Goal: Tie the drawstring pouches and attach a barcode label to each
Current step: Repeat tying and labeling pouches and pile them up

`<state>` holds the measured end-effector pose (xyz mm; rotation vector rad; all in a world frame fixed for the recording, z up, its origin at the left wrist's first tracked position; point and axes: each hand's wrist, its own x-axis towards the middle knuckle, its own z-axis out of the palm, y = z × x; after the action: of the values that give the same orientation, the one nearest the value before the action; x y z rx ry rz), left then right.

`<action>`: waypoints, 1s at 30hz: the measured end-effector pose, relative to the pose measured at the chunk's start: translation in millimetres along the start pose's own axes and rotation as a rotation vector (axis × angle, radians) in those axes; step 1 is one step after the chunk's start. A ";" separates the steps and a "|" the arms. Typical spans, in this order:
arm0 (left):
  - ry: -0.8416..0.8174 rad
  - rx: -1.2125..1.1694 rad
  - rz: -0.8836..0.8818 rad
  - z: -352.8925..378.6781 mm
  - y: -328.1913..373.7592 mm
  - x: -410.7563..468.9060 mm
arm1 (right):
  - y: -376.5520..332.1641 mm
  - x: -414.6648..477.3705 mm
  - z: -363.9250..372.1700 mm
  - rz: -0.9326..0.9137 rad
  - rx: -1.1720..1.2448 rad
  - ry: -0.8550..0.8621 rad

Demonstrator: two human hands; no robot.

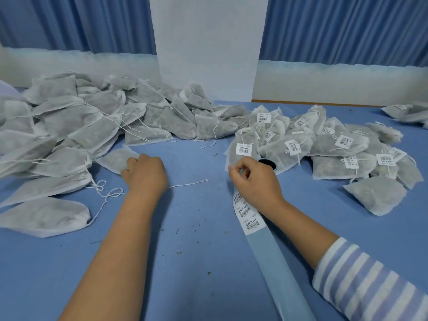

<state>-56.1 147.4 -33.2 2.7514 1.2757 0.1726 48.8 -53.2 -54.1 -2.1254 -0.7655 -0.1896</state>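
Pouch (113, 158) grey, flat, in L hand (144, 172)

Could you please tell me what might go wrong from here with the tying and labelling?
The unlabelled pile and the labelled pile almost meet at the back, so pouches could get mixed. The left hand grips a pouch beside loose drawstring loops, which might snag. The right hand pinches the label strip; a label could crease or stick to itself.
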 end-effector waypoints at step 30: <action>0.092 -0.466 0.477 -15.1 13.3 -12.7 | -14.3 -0.9 -15.4 -0.061 0.328 -0.102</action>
<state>-56.4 129.9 -17.1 2.5884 0.4787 0.5588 41.8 -58.9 -35.1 -1.8125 -0.8586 0.0136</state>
